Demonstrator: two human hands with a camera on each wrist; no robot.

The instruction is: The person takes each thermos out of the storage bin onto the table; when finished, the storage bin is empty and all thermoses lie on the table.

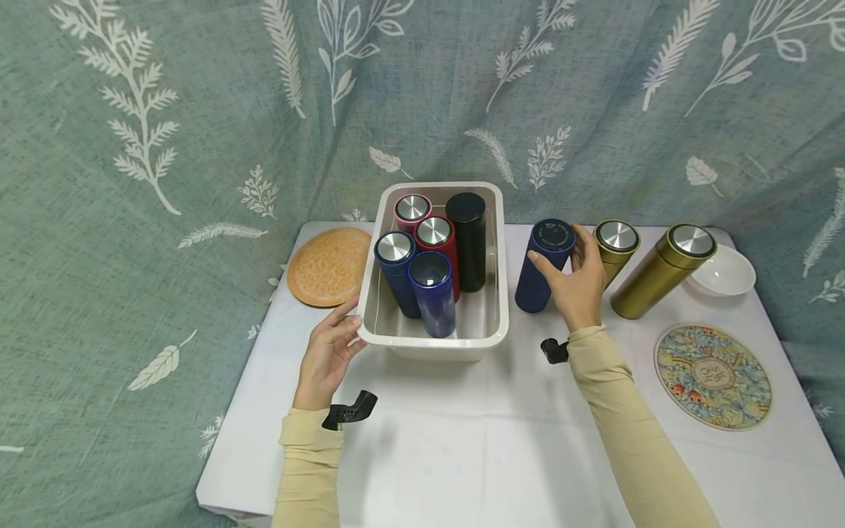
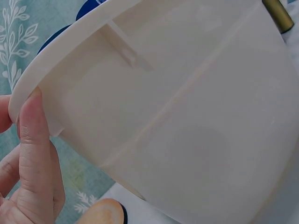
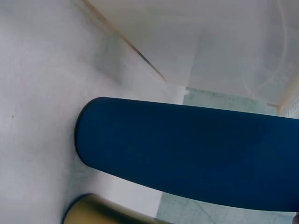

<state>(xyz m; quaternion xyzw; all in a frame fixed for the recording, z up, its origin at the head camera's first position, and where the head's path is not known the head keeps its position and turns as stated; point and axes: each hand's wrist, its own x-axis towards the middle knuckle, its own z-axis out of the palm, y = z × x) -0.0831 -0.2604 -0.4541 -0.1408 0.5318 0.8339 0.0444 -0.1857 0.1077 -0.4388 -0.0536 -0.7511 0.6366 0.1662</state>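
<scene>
A white plastic bin stands on the table with several flasks upright inside. My left hand pinches its near-left rim between thumb and fingers, as the left wrist view also shows. My right hand grips a dark blue flask near its black-topped end, just right of the bin. In the right wrist view the flask's smooth body stretches across, its base toward the tabletop. Inside the bin are a pink flask, a red flask, a black flask, and two blue flasks.
Right of my right hand stand two gold flasks, with a white bowl behind the farther one. A round patterned mat lies in front of them. An orange round board lies left of the bin. A patterned green cloth hangs behind the table.
</scene>
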